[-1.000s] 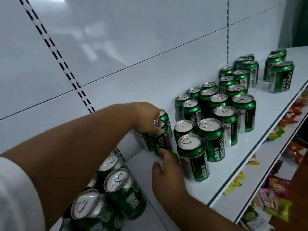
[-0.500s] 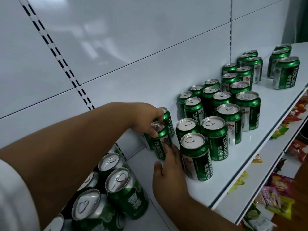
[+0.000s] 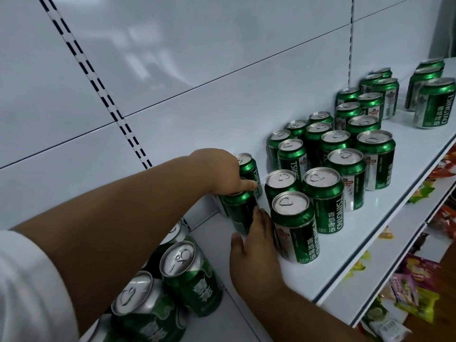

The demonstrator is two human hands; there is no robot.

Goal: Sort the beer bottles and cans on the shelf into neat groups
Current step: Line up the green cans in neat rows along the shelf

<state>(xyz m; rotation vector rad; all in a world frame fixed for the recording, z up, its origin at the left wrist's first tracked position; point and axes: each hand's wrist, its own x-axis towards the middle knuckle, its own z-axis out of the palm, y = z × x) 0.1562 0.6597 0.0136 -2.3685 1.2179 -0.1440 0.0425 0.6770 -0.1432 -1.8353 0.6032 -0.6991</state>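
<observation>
- Reaching across the white shelf (image 3: 385, 201), my left hand (image 3: 222, 175) sits on top of a green can (image 3: 240, 213) near the back panel, fingers curled over its lid and upper rim, one finger pointing toward the main group. I grip it from above so I can steer it without tipping it.
- My right hand (image 3: 256, 245) lies on the shelf against the front of that same can, fingers fairly straight and touching its side, thumb spread apart. It is pressing, not grasping; I judge it serves as a stop that guides the can.
- A second can (image 3: 249, 169) stands just behind the held one, partly hidden by my left hand.
- The front can (image 3: 296, 225) of the main cluster stands just beside my right hand, upright with its label facing out. Behind it the other cans run back in rough rows toward the wall, upright and close together.
- Well apart at the far right stands a small separate group of cans (image 3: 434, 99).
- Another batch of cans (image 3: 187, 275) sits below my left forearm on the neighbouring shelf section.
- Snack packets (image 3: 417, 280) lie on the lower shelves, no part of this job.
- By my judgement the held can still has to join the cluster's near edge, so the sorting is partway done.
</observation>
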